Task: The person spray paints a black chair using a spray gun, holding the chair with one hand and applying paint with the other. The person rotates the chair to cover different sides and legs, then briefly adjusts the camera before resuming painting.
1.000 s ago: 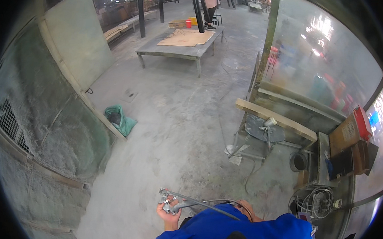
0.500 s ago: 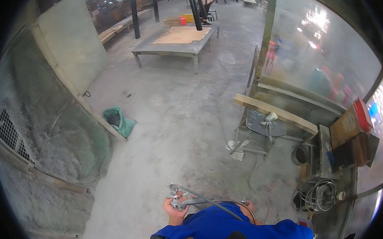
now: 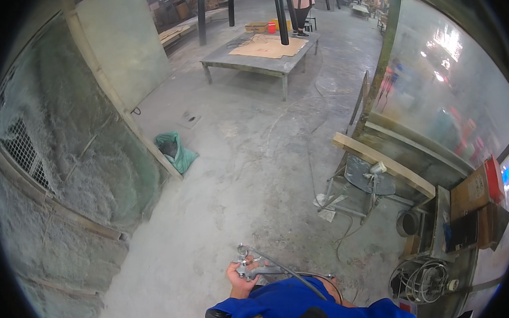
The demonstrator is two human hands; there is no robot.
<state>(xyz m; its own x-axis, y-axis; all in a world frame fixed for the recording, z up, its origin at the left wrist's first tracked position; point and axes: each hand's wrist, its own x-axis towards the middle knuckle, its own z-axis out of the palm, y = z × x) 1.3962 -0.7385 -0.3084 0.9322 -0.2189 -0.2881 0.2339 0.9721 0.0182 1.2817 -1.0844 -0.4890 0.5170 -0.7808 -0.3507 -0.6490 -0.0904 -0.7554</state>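
Close above the dusty concrete floor (image 3: 236,175), my left hand (image 3: 238,275) kept its grip closed round the grey metal spray gun (image 3: 254,266), hose (image 3: 294,271) trailing back clear; right hand hidden.

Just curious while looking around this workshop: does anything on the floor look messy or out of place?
Yes. A green sack lies slumped open against the dusty wall, and a wooden plank rests askew over a metal stand. The left hand holds a metal spray tool.
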